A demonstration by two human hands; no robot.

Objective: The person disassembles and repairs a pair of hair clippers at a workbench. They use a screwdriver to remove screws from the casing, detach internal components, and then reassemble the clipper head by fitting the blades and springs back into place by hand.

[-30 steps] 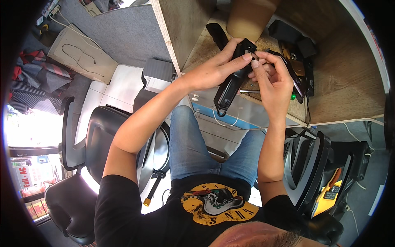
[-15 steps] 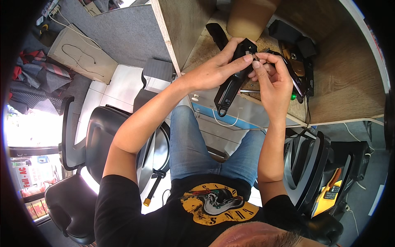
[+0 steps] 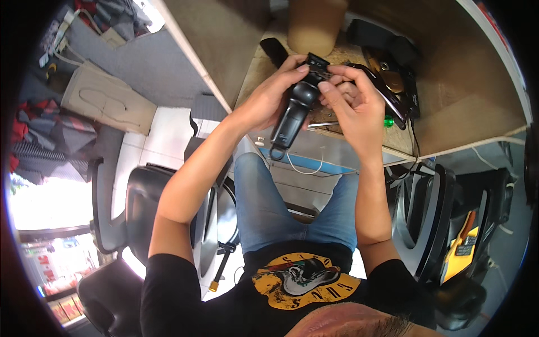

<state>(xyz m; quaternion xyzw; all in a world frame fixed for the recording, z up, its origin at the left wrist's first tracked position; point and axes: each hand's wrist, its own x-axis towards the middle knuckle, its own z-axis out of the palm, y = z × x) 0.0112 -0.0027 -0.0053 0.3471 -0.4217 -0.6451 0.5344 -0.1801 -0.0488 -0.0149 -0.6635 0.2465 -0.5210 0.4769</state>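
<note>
My left hand (image 3: 267, 100) is wrapped round a black hair clipper (image 3: 293, 112). The clipper slants over the worktop, its blade end up and its hanging loop down toward my lap. My left thumb presses beside the blade. My right hand (image 3: 355, 106) is closed, with thumb and index finger pinched at the side of the clipper's head; whatever small piece they hold there is too small to make out. Beyond my left fingers lies a flat black object (image 3: 274, 51). Behind my right wrist, a green rounded piece (image 3: 388, 121) shows on the worktop.
A tan cylinder (image 3: 315, 28) stands at the back of the wooden worktop (image 3: 255, 73). Gold and black devices (image 3: 393, 78) with a cord lie to the right. Wooden side panels rise both sides. Black chairs (image 3: 147, 196) flank my legs; a yellow package (image 3: 461, 255) rests at right.
The view has shifted, so the scene sits differently. The clipper has turned, showing its broad face more. My right fingers have opened slightly but remain at its head.
</note>
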